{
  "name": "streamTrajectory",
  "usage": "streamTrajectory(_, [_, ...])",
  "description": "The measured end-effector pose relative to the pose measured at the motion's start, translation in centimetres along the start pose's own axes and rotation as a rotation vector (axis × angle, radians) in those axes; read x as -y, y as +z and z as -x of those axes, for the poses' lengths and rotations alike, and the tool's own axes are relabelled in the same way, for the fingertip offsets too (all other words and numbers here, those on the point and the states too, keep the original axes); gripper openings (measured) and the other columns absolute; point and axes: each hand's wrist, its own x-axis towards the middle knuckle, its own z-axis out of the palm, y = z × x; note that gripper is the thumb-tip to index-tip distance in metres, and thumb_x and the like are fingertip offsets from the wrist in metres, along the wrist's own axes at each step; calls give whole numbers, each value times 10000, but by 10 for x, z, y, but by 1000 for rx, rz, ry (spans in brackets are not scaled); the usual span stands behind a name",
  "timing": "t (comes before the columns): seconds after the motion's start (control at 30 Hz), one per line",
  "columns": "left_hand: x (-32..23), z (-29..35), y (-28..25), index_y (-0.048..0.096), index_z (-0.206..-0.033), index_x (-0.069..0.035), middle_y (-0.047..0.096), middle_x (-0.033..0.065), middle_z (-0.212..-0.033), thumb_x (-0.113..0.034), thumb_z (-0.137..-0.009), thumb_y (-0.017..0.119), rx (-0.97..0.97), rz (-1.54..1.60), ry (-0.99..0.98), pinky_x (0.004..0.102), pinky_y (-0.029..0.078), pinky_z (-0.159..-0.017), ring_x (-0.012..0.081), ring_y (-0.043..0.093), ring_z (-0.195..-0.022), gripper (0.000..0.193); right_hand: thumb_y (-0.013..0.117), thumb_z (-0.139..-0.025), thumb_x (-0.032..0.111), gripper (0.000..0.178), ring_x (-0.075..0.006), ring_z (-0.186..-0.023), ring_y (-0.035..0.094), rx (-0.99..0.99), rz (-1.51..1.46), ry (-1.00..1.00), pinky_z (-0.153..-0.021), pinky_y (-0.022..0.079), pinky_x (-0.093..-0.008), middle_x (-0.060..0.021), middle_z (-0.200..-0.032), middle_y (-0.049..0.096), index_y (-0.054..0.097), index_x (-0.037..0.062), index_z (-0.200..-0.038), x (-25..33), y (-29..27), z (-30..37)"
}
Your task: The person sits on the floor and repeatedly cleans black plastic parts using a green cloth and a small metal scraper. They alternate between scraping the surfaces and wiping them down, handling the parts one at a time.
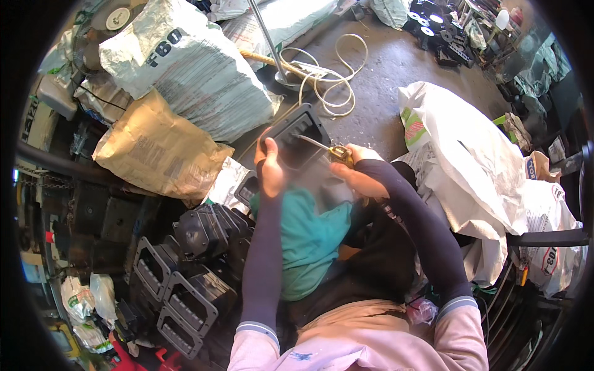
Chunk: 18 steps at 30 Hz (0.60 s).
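My left hand (271, 168) is closed on the near left side of a black plastic box-shaped part (286, 141), with the thumb along its rim. The part is tilted, its flanged opening turned partly toward my right hand. In my closed right hand (362, 174) is a knife (338, 153) with a yellow handle and a thin, curved blade. The blade's tip reaches over the opening of the part; whether it touches the plastic I cannot tell. Below both hands, a teal cloth (312, 241) lies over my lap.
Several similar black parts (185, 303) are piled to my left. Large white sacks stand at the far left (204, 80) and to my right (470, 167), beside a brown paper sack (158, 148) on the left. A pale coiled hose (352, 80) lies on the floor ahead, near a metal pole (265, 34).
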Motion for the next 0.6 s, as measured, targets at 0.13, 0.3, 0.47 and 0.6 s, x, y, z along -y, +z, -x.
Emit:
streamTrajectory(0.13, [7, -3, 2, 554, -1323, 7, 612, 84, -1245, -285, -1080, 482, 2, -11, -29, 296, 394, -1025, 165, 545, -1134, 386, 616, -962, 301, 312, -153, -556, 605, 100, -21, -58, -537, 502, -326, -74, -687, 609, 582, 10, -1070, -16, -1, -17])
streamTrajectory(0.3, [14, -4, 4, 553, -1323, 6, 612, 85, -1247, -307, -1076, 491, 11, 163, -105, 301, 392, -1029, 167, 544, -1134, 403, 611, -986, 361, 309, -125, -503, 553, 283, -551, -59, -477, 470, -295, -26, -689, 589, 592, 52, -1003, -40, 20, -42])
streamTrajectory(0.47, [7, 3, 5, 554, -1314, 6, 612, 80, -1250, -335, -1069, 504, 72, 10, -35, 297, 385, -1034, 164, 540, -1155, 423, 592, -1012, 372, 298, -96, -504, 548, 440, -742, -19, -444, 431, -240, -13, -671, 568, 603, 74, -1015, -62, 23, -55])
streamTrajectory(0.6, [-1, 6, 10, 558, -1306, -2, 618, 75, -1235, -344, -1066, 509, 63, -28, -12, 294, 389, -1022, 156, 541, -1144, 421, 577, -1018, 386, 315, -92, -540, 559, 541, -851, -21, -464, 428, -238, -11, -693, 578, 608, 80, -1085, -75, 20, -52])
